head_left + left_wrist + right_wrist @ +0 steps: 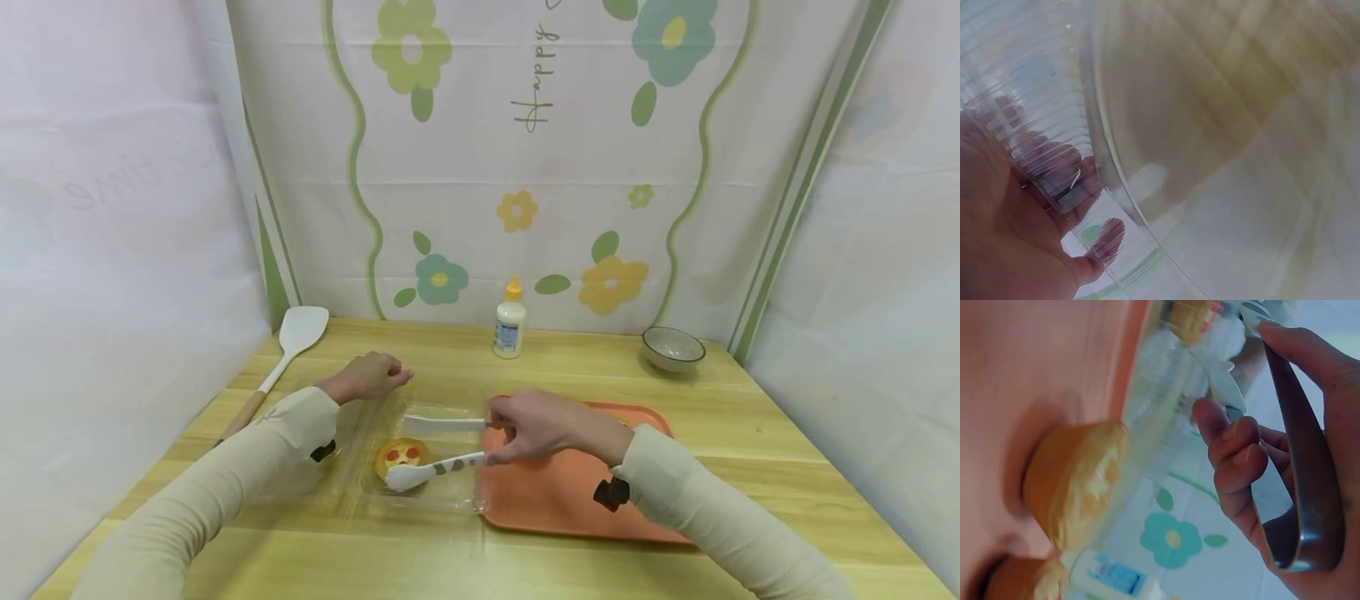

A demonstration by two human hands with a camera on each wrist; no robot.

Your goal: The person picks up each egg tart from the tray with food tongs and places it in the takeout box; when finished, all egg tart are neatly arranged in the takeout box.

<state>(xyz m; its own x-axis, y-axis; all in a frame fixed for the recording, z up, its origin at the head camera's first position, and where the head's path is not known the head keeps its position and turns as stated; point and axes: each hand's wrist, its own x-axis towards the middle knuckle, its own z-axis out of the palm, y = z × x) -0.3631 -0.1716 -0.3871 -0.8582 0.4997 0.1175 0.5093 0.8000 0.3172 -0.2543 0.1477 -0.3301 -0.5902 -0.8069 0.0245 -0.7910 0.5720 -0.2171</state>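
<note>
My right hand [542, 425] grips metal tongs [1310, 481] with white, grey-spotted tips. The tongs' arms stand apart, one over a small round pastry [384, 454] with red spots on top. The pastry lies in a clear plastic container [450, 502], beside the orange tray [555, 492]. My left hand [367, 377] is at the container's left side, its fingers round the edge of a clear ribbed plastic lid [1107, 137]. More pastries, one golden [1072, 481], sit on the tray under my right hand, mostly hidden in the head view.
A white-headed spatula [302, 329] with a wooden handle lies at the left. At the back of the table stand a white bottle [509, 329] with a yellow cap and a grey bowl [672, 348]. Printed curtains enclose the back and sides.
</note>
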